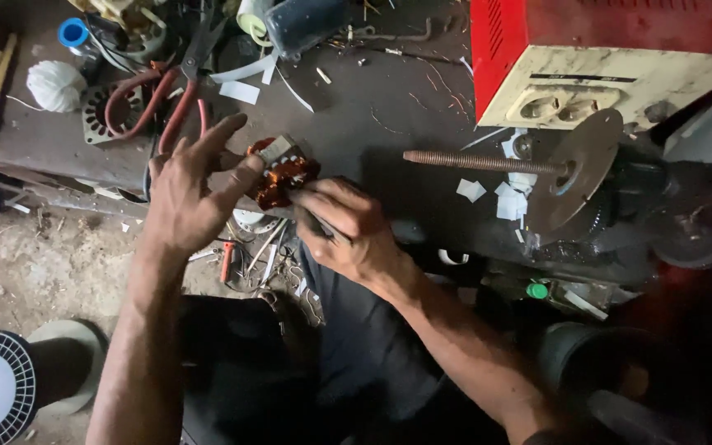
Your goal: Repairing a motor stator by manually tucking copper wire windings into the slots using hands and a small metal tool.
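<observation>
copper coil [283, 175] pinched between left hand [185, 191] and right hand [348, 231].

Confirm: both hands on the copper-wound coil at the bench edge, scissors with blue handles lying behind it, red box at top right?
Not quite. The scissors have red handles, not blue, as the head view shows. The rest holds: the left hand and the right hand meet on the copper-wound coil at the bench edge, and the red box sits at top right.
</observation>
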